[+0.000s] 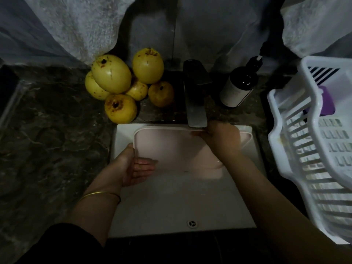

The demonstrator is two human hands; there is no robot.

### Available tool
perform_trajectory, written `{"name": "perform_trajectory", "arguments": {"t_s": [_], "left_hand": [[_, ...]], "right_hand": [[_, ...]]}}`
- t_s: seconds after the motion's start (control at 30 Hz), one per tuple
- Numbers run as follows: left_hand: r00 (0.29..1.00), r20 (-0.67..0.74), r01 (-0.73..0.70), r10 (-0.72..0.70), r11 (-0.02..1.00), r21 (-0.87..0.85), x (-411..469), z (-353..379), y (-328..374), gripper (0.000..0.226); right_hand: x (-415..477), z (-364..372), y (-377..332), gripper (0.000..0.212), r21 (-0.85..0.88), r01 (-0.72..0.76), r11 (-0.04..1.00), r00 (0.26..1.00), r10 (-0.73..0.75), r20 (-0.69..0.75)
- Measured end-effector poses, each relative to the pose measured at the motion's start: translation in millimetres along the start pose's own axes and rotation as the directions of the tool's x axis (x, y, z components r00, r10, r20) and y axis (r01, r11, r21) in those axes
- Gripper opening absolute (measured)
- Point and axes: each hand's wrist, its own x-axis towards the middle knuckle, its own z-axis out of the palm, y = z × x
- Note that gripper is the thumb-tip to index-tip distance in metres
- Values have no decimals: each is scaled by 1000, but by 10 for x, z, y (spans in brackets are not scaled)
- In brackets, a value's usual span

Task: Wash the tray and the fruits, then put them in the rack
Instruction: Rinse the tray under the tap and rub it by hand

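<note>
The scene is dim. A dark, marbled stone counter runs round a white rectangular sink, whose small round drain sits at its near end. Behind the counter the wall is pale and roughly textured.

The pale pink tray is inside the sink, held tilted over the far half of the basin with its far rim just below the spout of the flat metal faucet. I cannot tell whether water is running. The left hand holds the tray by its left edge, thumb lying up along the outside of the rim and fingers laid flat on the inner face. A thin gold bangle circles that wrist, and a dark sleeve covers the arm lower down. The right hand is at the tray's far right corner, right beside the spout, with its fingers curled onto the rim.

Six yellow fruits, spotted with brown, are piled on the counter behind the sink's left corner, touching one another and the wall. Right of the faucet stands a dark pump bottle. A white plastic slatted rack sits on the counter at the right, tilted, with a purple object inside it at the far end.
</note>
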Motion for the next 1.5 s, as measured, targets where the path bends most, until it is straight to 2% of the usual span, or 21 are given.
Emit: {"name": "perform_trajectory", "arguments": {"t_s": [0.13,0.3,0.4,0.57,0.67,0.77,0.87,0.93,1.0,1.07,1.13,1.17,1.27,1.37,1.43,1.5], "left_hand": [[1000,25,17,-17,1000,14,67,53,5,79],[998,48,27,-29,999,45,131,139,-7,78],[999,32,12,-14,998,58,145,158,-12,73],[997,-80,-11,21,992,123,122,118,-83,42],[998,-67,-2,3,1000,27,93,68,-138,41],[999,44,30,-24,987,-161,55,59,-149,50],[988,143,-11,64,939,-344,-36,88,-119,42],[985,139,-25,99,892,-452,-78,85,-102,29],[993,92,-23,79,868,-496,-72,53,-82,19],[995,64,-34,71,889,-457,-85,31,-96,19],[993,74,-52,90,910,-411,-108,16,-146,20],[991,85,-61,102,918,-393,-124,18,-175,21],[987,109,-71,117,931,-357,-123,34,-231,22],[988,114,-68,109,947,-314,-144,45,-234,23],[983,136,-78,120,957,-279,-170,15,-253,24],[975,157,-114,159,959,-261,-170,-45,-285,23]], "right_hand": [[97,-45,35,38,87,-90,992,993,83,85],[112,-119,63,24,140,-71,988,994,59,87],[70,-103,120,22,120,-4,993,998,-3,56],[-42,-45,170,17,9,184,983,983,-184,-31],[-154,-23,174,20,-20,255,967,962,-256,-98],[-280,-10,133,22,-11,290,957,946,-289,-148],[-376,-10,75,15,20,311,950,939,-304,-158],[-434,-43,41,17,63,294,954,955,-291,-48],[-506,-84,4,19,109,195,975,967,-209,143],[-586,-116,-25,27,163,47,986,928,-103,359],[-654,-152,-87,39,216,-29,976,875,-80,477],[-674,-158,-147,43,200,-9,980,857,-96,507],[-757,-64,-403,47,20,182,983,839,-166,518],[-829,92,-612,48,-25,195,981,884,-164,437],[-806,157,-631,49,-15,203,979,866,-173,470],[-738,177,-536,51,14,149,989,822,-131,554]]}}
